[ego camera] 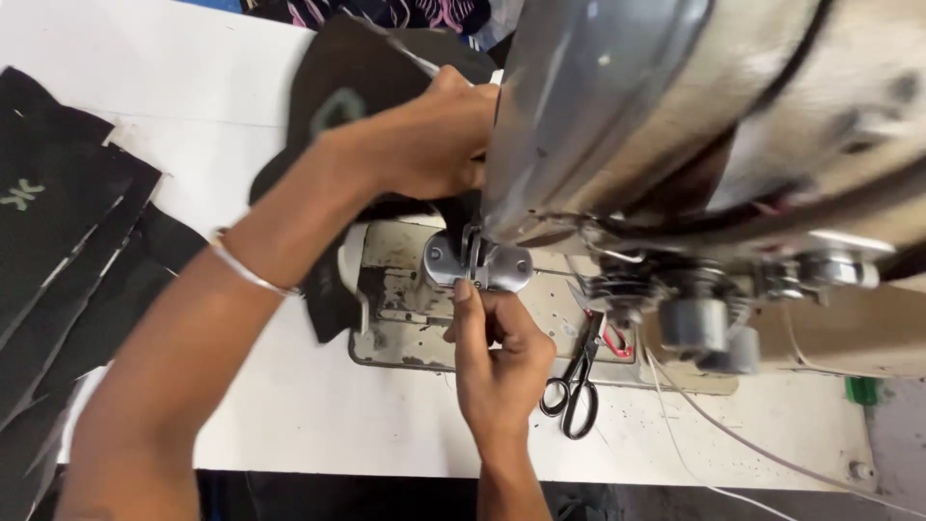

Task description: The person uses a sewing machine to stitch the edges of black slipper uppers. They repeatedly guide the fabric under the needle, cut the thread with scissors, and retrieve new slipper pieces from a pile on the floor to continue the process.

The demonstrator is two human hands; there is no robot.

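My left hand (424,140) reaches behind the head of a sewing machine (675,125) and grips black fabric (347,87) there. A thin metal bangle (253,275) circles that wrist. My right hand (497,352) comes up from the near edge, its fingers pinched together right at the presser foot area (477,265), touching the metal parts. Whether it pinches thread or cloth is hidden by the fingers. The needle is out of sight behind the machine head.
Black scissors (576,386) lie on the white table (318,425) beside the worn metal machine bed (405,299). Several cut black fabric pieces (58,251) are stacked at the left. A white cord (733,439) trails across the right side of the table.
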